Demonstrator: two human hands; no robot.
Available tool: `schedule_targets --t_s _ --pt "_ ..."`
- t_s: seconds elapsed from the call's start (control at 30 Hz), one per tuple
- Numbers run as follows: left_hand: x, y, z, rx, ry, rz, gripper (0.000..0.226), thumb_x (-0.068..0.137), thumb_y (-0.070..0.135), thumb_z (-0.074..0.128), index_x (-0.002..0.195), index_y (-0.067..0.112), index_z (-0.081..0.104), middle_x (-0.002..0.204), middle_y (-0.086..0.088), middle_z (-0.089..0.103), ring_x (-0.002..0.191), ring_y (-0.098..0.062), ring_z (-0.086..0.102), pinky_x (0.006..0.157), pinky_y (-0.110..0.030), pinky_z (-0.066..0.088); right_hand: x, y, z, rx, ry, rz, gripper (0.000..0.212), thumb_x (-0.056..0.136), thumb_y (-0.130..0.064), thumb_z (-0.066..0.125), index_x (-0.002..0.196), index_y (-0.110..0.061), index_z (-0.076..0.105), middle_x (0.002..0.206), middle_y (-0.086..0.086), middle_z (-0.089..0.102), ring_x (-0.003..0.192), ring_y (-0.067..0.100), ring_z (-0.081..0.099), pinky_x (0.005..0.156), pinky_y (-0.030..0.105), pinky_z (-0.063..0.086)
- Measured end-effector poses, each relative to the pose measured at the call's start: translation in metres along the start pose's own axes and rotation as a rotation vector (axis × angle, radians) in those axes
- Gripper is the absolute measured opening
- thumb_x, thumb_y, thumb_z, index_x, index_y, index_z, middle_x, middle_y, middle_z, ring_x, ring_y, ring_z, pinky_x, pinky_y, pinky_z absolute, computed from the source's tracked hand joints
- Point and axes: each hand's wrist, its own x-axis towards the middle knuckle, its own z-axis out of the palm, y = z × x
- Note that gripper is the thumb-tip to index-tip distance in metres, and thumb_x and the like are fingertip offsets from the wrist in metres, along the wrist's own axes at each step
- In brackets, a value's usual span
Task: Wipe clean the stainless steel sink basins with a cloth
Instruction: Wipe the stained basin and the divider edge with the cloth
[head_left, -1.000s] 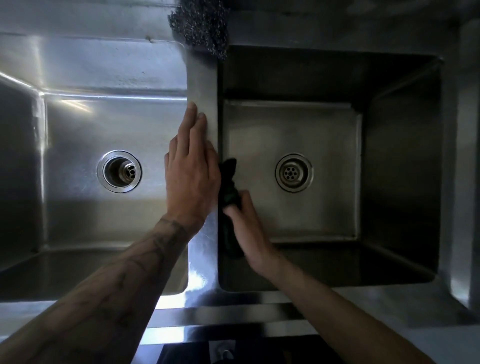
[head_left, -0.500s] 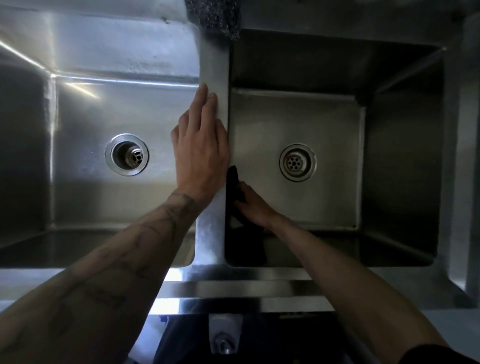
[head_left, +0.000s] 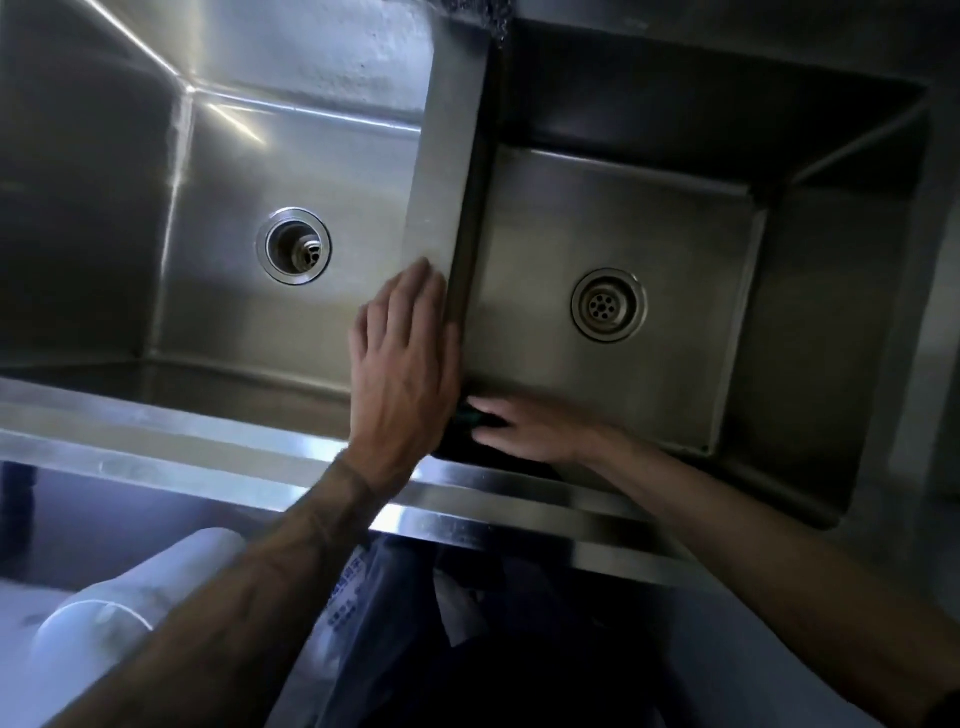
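Observation:
Two stainless steel basins lie side by side: the left basin (head_left: 218, 171) with an open drain (head_left: 293, 246), the right basin (head_left: 675, 249) with a strainer drain (head_left: 609, 305). A steel divider (head_left: 449, 156) runs between them. My left hand (head_left: 402, 374) rests flat on the divider, fingers apart, holding nothing. My right hand (head_left: 535, 426) presses a dark cloth (head_left: 467, 415) into the near left corner of the right basin. Most of the cloth is hidden under both hands.
A steel scouring pad (head_left: 480, 13) sits at the far end of the divider. The sink's front rim (head_left: 208, 452) runs across below the basins. Below it are a white pipe (head_left: 130, 597) and a plastic bag with blue print (head_left: 353, 587).
My right hand slid with the cloth down the basin's left wall toward the near corner. My left hand moved back along the divider. The view tilted down, and the area under the sink now shows.

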Motion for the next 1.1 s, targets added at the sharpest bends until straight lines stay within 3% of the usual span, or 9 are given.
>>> schedule_targets --t_s 0.1,0.17,0.37,0.53,0.67,0.73,0.77,0.9,1.1 --pt "-0.035 0.001 0.006 0.066 -0.023 -0.016 0.055 0.106 0.025 0.047 0.158 0.007 0.043 0.168 -0.008 0.039 0.156 -0.027 0.036 0.123 -0.052 0.033 0.013 0.006 0.000 -0.036 -0.042 0.006 0.044 0.104 -0.031 0.055 0.145 -0.014 0.053 0.149 0.007 0.053 0.134 0.024 0.051 0.098 0.015 0.031" --pt "-0.038 -0.001 0.008 0.112 -0.036 -0.004 0.059 0.106 0.025 0.046 0.162 0.009 0.037 0.172 -0.006 0.033 0.159 -0.024 0.030 0.126 -0.051 0.030 0.011 0.008 -0.002 -0.050 -0.036 0.046 0.047 0.102 -0.043 0.054 0.140 -0.016 0.057 0.145 0.006 0.057 0.130 0.024 0.055 0.109 0.030 0.039" --pt "-0.038 -0.002 0.009 0.090 -0.045 -0.002 0.063 0.106 0.028 0.045 0.164 0.009 0.032 0.173 -0.007 0.029 0.160 -0.025 0.025 0.125 -0.052 0.030 -0.022 0.001 -0.001 -0.002 0.053 -0.054 0.027 0.101 -0.039 0.058 0.107 -0.014 0.064 0.107 -0.002 0.067 0.100 0.009 0.062 0.091 0.033 0.048" --pt "-0.038 -0.002 0.009 0.102 -0.066 -0.015 0.065 0.106 0.028 0.046 0.166 0.010 0.028 0.175 -0.005 0.025 0.161 -0.024 0.023 0.125 -0.052 0.029 0.016 0.063 0.023 -0.021 0.028 -0.076 0.075 0.088 -0.078 0.036 0.133 -0.022 0.060 0.135 0.003 0.064 0.121 0.023 0.061 0.103 0.046 0.048" --pt "-0.037 -0.003 0.009 0.088 -0.095 -0.017 0.065 0.107 0.029 0.045 0.167 0.010 0.025 0.176 -0.005 0.021 0.162 -0.025 0.019 0.126 -0.052 0.027 -0.015 0.009 0.001 -0.009 0.027 -0.080 0.011 0.100 -0.050 0.056 0.099 -0.039 0.059 0.103 -0.018 0.063 0.095 -0.001 0.058 0.087 0.029 0.048" --pt "-0.037 -0.004 0.009 0.089 -0.090 -0.015 0.065 0.107 0.029 0.045 0.167 0.010 0.026 0.176 -0.006 0.022 0.162 -0.025 0.020 0.125 -0.053 0.028 -0.023 0.006 -0.006 0.003 0.046 -0.118 0.011 0.101 -0.039 0.060 0.092 -0.042 0.054 0.094 -0.020 0.058 0.088 -0.006 0.054 0.081 0.026 0.044" --pt "-0.037 -0.004 0.010 0.093 -0.087 -0.011 0.065 0.107 0.029 0.045 0.166 0.010 0.026 0.176 -0.006 0.022 0.162 -0.025 0.021 0.125 -0.053 0.028 -0.024 0.010 -0.006 -0.003 0.043 -0.108 0.005 0.100 -0.044 0.059 0.101 -0.039 0.059 0.102 -0.017 0.062 0.096 -0.003 0.057 0.086 0.029 0.047" --pt "-0.037 -0.004 0.010 0.097 -0.083 -0.010 0.065 0.107 0.030 0.043 0.167 0.010 0.026 0.176 -0.005 0.022 0.162 -0.025 0.020 0.124 -0.053 0.028 -0.012 0.053 0.007 -0.035 0.068 -0.056 0.058 0.098 -0.056 0.055 0.143 -0.020 0.055 0.147 0.003 0.055 0.134 0.021 0.051 0.112 0.047 0.042" --pt "-0.037 -0.004 0.010 0.081 -0.087 -0.010 0.065 0.108 0.030 0.045 0.166 0.010 0.025 0.176 -0.006 0.021 0.162 -0.026 0.020 0.124 -0.054 0.030 -0.045 0.024 -0.005 -0.021 0.120 -0.138 0.036 0.098 -0.054 0.054 0.100 -0.019 0.060 0.096 -0.001 0.062 0.090 0.018 0.060 0.083 0.048 0.050"
